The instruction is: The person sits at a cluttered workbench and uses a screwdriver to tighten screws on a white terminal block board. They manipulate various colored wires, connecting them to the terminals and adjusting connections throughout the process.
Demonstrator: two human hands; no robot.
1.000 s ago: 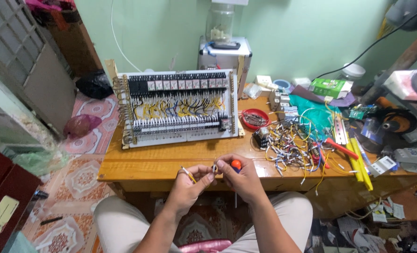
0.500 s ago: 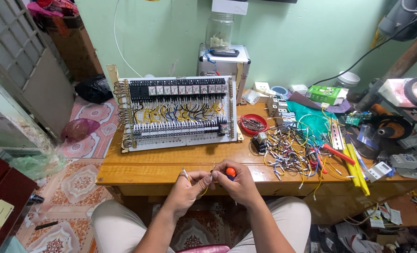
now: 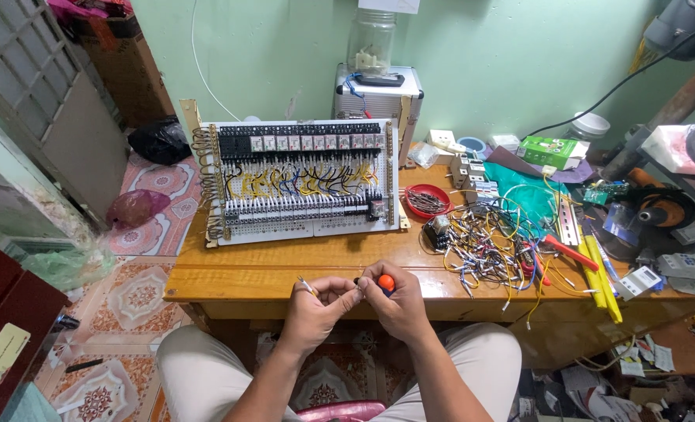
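- Left hand [image 3: 314, 306] pinched shut on a thin short wire end [image 3: 305, 284]; right hand [image 3: 395, 301] clamped round an orange-capped small screwdriver [image 3: 385, 282], both just off the near table edge [image 3: 285, 295].
- Lay loose rightward: tangled multicoloured wire pile [image 3: 488, 244], seemingly left to fit.
- Stood farther, mostly wired already: white relay panel board [image 3: 300, 181], bare wood open before it.

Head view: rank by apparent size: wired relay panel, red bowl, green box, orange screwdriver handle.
1. wired relay panel
2. green box
3. red bowl, close to the box; unsure
4. orange screwdriver handle, mostly hidden in the right hand
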